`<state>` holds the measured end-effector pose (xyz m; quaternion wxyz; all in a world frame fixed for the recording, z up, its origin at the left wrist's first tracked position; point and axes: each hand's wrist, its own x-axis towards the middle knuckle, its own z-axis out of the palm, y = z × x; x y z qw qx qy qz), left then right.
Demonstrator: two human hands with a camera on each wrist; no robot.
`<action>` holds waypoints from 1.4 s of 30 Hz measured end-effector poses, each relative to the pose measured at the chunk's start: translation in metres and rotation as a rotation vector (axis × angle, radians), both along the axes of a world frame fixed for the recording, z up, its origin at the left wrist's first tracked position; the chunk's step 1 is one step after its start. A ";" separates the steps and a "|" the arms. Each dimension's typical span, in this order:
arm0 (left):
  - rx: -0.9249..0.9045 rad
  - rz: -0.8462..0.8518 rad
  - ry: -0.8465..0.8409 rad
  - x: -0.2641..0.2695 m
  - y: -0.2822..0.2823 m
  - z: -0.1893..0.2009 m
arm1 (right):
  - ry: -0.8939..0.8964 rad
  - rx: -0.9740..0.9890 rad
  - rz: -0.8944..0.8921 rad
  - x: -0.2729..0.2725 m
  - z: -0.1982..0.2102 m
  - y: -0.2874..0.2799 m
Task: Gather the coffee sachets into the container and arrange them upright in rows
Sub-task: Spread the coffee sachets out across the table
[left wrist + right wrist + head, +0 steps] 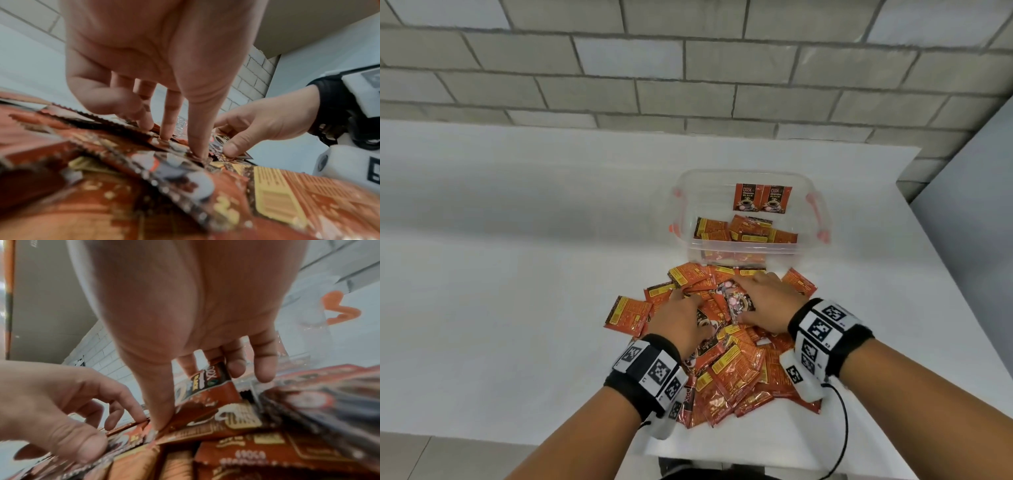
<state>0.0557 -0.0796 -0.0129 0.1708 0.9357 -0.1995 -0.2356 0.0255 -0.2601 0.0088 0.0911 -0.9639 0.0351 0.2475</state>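
Observation:
A pile of orange coffee sachets (736, 370) lies on the white table just in front of the clear container (743, 247). Two sachets (762, 198) stand upright against its far wall, and several more (746, 231) lie flat on its floor. My left hand (688, 303) is down on the pile, thumb and fingertips (168, 129) pinching a sachet (174, 147) across its width. My right hand (198, 396), beside it, holds a dark-fronted sachet (207, 386) tilted up between thumb and fingers. The same sachet (739, 303) shows in the head view.
The container has orange latches (822, 234) and stands near the table's right edge (945, 260). A grey brick wall (688, 68) runs behind the table. White tabletop (517, 274) stretches to the left of the pile. A cable (844, 431) hangs from my right wrist band.

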 end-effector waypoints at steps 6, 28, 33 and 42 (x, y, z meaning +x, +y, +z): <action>0.032 -0.033 0.013 0.004 -0.007 0.001 | 0.042 -0.121 -0.004 0.013 0.000 0.002; 0.007 0.183 0.081 0.039 0.018 0.010 | -0.194 0.215 -0.207 0.022 0.021 0.006; -0.141 0.381 0.029 0.049 0.048 0.015 | -0.241 0.305 -0.200 0.021 0.032 0.010; 0.128 0.428 0.090 0.052 0.085 -0.012 | 0.064 0.116 -0.057 0.027 0.018 0.039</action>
